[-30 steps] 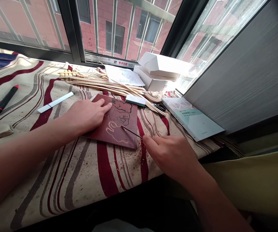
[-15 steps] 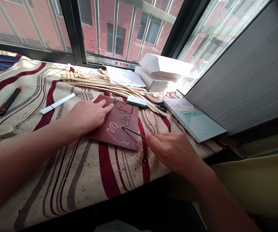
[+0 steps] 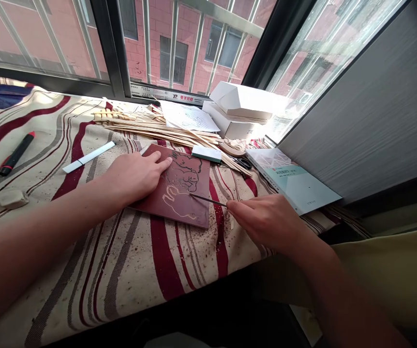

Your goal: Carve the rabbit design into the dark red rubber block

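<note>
A reddish-brown carving board (image 3: 154, 202) lies at an angle on the striped cloth, with dark outlines of animal figures and a pale cut outline of a long-eared figure. My left hand (image 3: 138, 175) rests on its left part, fingers stretched out and pressing down. In my right hand (image 3: 266, 217) is a thin dark carving tool (image 3: 210, 199), gripped between closed fingers. The tool's tip touches the board, or is just above it, beside the pale outline. My right hand's grip hides the tool's handle.
Crumbs litter the striped cloth (image 3: 128, 261). Behind the board lie a white-and-green block (image 3: 206, 153), thin wooden strips (image 3: 150, 126), a drawing sheet (image 3: 190, 117) and white boxes (image 3: 237, 106). A book (image 3: 295, 181) lies right; a black-red marker (image 3: 16, 153) and white strip (image 3: 88, 157) lie left.
My right hand and the carving tool have moved a little to the right, drawing the tip along the board. My left hand keeps its place on the board. The view has shifted slightly.
</note>
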